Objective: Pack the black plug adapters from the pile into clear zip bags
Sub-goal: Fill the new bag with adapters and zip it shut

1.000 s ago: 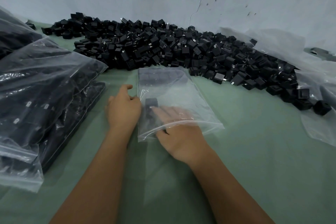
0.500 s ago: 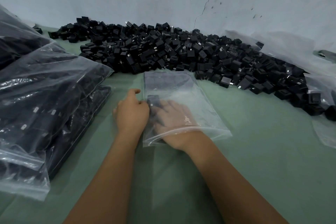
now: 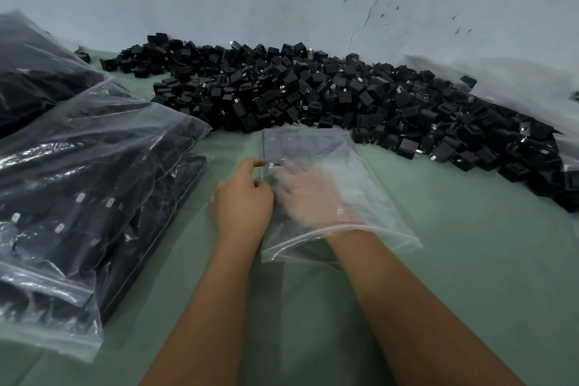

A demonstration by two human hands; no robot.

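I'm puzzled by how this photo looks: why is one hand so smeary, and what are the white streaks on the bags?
Head view: the right hand is inside the clear bag, so it shows hazy through the plastic, and seems motion-blurred too. The white streaks are glare on the full bags. The wide lens bends the scene at the edges. Light is soft, shadows faint.

Inside the clear zip bag (image 3: 338,197), the right hand (image 3: 308,194) is blurred, its hold on anything unreadable
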